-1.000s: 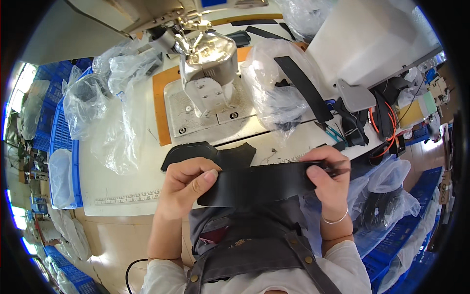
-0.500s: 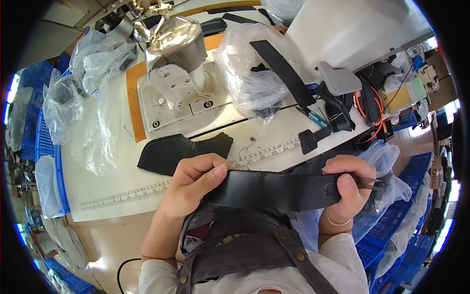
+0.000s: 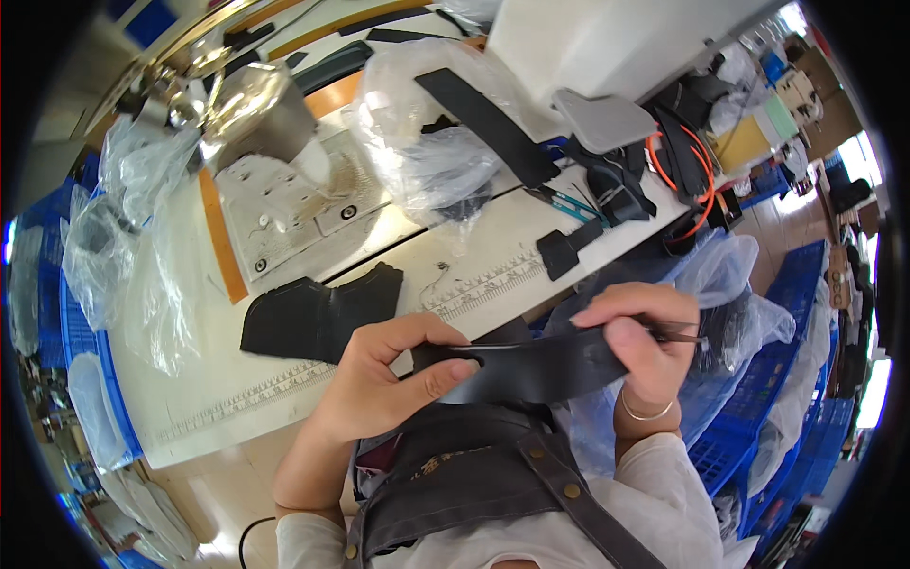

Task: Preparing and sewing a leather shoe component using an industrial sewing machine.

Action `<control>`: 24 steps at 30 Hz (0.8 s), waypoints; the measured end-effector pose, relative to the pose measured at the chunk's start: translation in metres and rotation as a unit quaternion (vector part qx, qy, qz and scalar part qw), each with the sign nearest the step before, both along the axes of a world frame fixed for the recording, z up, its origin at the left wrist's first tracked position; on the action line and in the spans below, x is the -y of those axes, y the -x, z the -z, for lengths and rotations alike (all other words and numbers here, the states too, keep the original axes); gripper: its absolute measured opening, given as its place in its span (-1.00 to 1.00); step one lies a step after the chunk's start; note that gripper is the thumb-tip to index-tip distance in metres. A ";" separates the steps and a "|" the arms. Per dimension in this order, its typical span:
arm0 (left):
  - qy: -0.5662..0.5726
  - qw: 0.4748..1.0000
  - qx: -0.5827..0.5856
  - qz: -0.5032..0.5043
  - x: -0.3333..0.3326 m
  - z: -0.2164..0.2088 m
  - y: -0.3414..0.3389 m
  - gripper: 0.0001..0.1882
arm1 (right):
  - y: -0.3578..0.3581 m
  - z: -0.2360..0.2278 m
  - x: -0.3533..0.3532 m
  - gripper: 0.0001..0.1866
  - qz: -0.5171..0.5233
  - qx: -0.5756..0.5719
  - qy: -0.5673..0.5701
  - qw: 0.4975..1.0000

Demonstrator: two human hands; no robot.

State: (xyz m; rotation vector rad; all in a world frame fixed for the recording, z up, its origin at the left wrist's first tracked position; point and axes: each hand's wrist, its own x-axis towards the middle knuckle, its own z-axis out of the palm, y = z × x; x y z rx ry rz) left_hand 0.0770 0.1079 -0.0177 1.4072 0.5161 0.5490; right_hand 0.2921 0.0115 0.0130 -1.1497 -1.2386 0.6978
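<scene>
A black leather-like strip (image 3: pixel 540 370) stretches between my two hands, above my lap and in front of the table edge. At its left end, my left hand (image 3: pixel 393 379) pinches it with the thumb on the near face. My right hand (image 3: pixel 649 341) closes on the other end and also keeps a small pointed metal tool (image 3: pixel 678 333) in the palm. Only the tool's two slim tips stick out, so its exact kind is hidden. On the table beyond my left hand lies a flat black cut piece (image 3: pixel 322 313) with a notched edge.
A sewing machine (image 3: pixel 261 123) stands at the back left. Clear plastic bags (image 3: pixel 408 104) and another black strip (image 3: pixel 488 128) lie beside it. Teal-handled scissors (image 3: pixel 569 204), a small black piece (image 3: pixel 569 248) and an orange cable (image 3: pixel 706 180) are to the right. Blue crates (image 3: pixel 758 417) flank the table.
My view has turned, shifting the table and machine leftward. My left hand has slid inward along the strip, and its end now curls near my thumb. My right hand keeps its grip.
</scene>
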 end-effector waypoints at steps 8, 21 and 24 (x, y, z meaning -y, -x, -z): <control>-0.100 0.975 -0.156 0.125 0.033 0.029 -0.029 -0.88 | -0.048 0.077 0.044 -0.86 -0.188 0.044 0.208 0.959; -0.139 0.924 -0.352 0.059 0.043 0.151 -0.072 -0.69 | -0.041 0.201 0.073 -0.77 0.026 0.012 0.347 0.938; -0.293 0.914 -0.283 -0.004 0.035 0.190 -0.056 -0.70 | -0.047 0.220 0.065 -0.77 0.187 0.039 0.396 0.898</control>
